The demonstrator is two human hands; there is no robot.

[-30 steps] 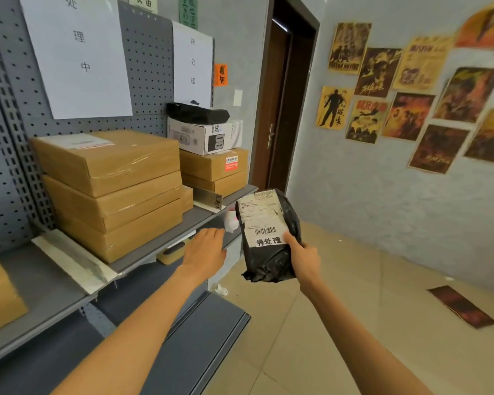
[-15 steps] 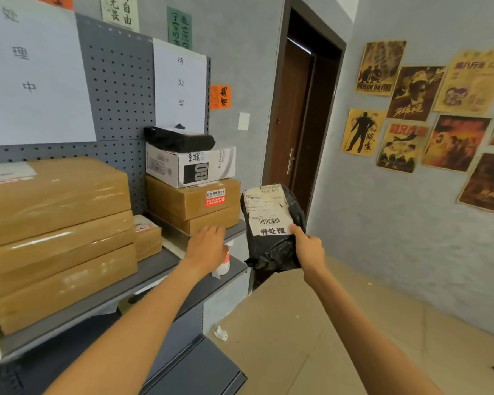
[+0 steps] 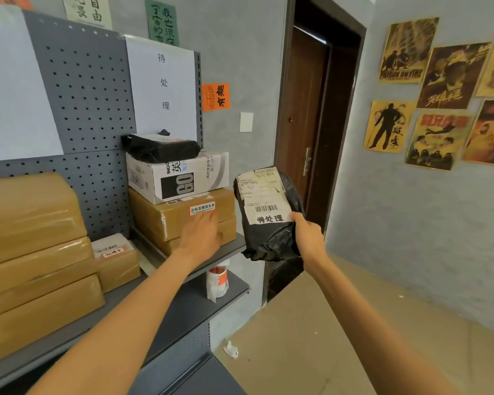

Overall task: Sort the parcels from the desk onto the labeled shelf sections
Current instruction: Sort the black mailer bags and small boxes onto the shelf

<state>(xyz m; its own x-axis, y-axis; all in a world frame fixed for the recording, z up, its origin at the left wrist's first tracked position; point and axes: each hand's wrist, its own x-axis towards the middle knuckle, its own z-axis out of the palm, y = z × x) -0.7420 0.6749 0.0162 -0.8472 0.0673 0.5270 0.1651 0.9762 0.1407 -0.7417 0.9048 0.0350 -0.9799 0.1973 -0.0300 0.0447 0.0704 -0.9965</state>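
My right hand (image 3: 307, 235) grips a black plastic parcel (image 3: 268, 232) by its right edge, upright in the air just right of the grey shelf (image 3: 228, 250). Its white label (image 3: 264, 199) faces me and reads 待处理. My left hand (image 3: 201, 233) reaches out with straight fingers in front of the brown box stack (image 3: 166, 216) at the shelf's right end, blurred; contact cannot be told. That stack carries a white box (image 3: 154, 178) and a black bag parcel (image 3: 160, 148) on top. A white sheet (image 3: 163, 84) on the pegboard behind reads 待处理.
Three large brown boxes (image 3: 32, 252) fill the shelf's left part, with a small labelled box (image 3: 116, 260) beside them. A plastic bottle (image 3: 217, 282) stands on the lower shelf. A dark door (image 3: 305, 115) lies beyond the shelf; posters cover the right wall.
My view has moved closer to the shelf's right end. The left hand has risen from the shelf edge to the front of the brown boxes. The parcel has come nearer the stack.
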